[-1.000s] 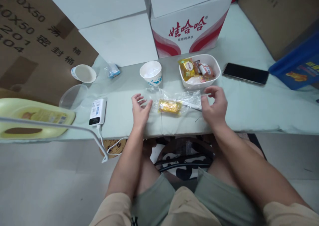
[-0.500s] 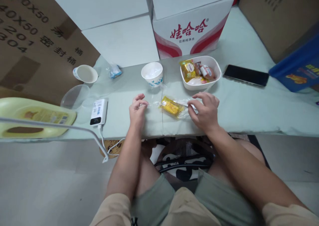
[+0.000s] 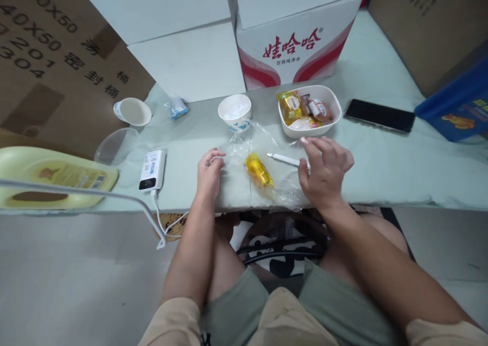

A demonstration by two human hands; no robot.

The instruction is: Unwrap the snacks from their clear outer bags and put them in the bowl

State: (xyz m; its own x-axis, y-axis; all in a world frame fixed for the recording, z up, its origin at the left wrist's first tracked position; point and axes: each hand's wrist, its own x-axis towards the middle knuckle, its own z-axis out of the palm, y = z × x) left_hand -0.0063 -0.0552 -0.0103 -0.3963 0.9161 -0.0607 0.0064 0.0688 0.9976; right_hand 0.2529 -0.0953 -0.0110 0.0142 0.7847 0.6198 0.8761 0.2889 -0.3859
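A yellow wrapped snack (image 3: 259, 170) rests at a slant on a spread-out sheet of clear plastic film (image 3: 284, 186) at the front of the table. On the film's left side, my left hand (image 3: 209, 172) pinches its edge between thumb and fingers. My right hand (image 3: 327, 169) is right of the snack, its index finger raised and thumb bent. A slim white pen-shaped tool (image 3: 284, 159) sticks out from under that hand, its tip toward the snack. The palm hides the tool's other end.
Behind the film stand a paper cup (image 3: 234, 113) and a white bowl (image 3: 335, 113) of packaged snacks. A phone (image 3: 380, 116) lies to the right. Leftward are a power bank (image 3: 152, 169) with a cable, a clear lid (image 3: 117, 147) and a yellow bottle (image 3: 57, 178). Boxes line the back.
The film has opened out flatter around the snack, which has turned more upright in view. My right hand has shifted right, and the white tool now shows clearly. My left hand has barely moved.
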